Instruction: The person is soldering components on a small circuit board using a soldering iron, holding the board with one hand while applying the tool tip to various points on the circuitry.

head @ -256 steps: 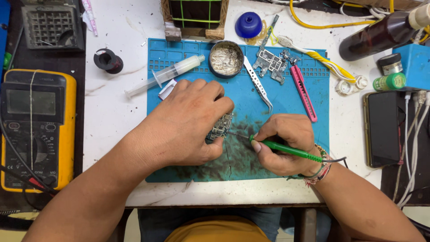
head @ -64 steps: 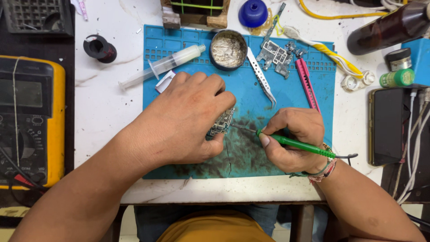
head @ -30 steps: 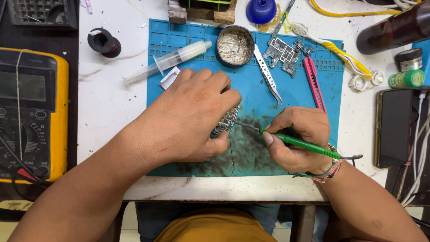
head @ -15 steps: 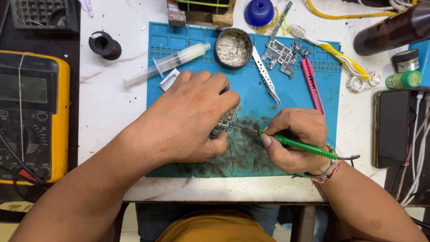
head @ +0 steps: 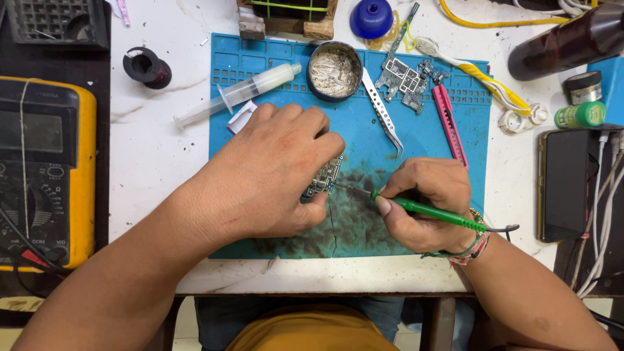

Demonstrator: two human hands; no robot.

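Observation:
My left hand (head: 273,172) lies palm down on the blue work mat (head: 416,136) and pins a small green circuit board (head: 323,179) between thumb and fingers; most of the board is hidden under the hand. My right hand (head: 426,205) grips a green-handled soldering iron (head: 429,211) like a pen. Its thin metal tip touches the board's right edge. The mat around the board is smeared dark.
On the mat's far side lie a syringe (head: 240,94), a round tin of metal wool (head: 335,70), steel tweezers (head: 382,110), loose circuit boards (head: 406,77) and a pink knife (head: 450,123). A yellow multimeter (head: 42,172) sits left, a black phone (head: 569,185) right.
Both hands keep their grip and place. The iron's tip has shifted slightly along the board's edge; the view has drifted a little.

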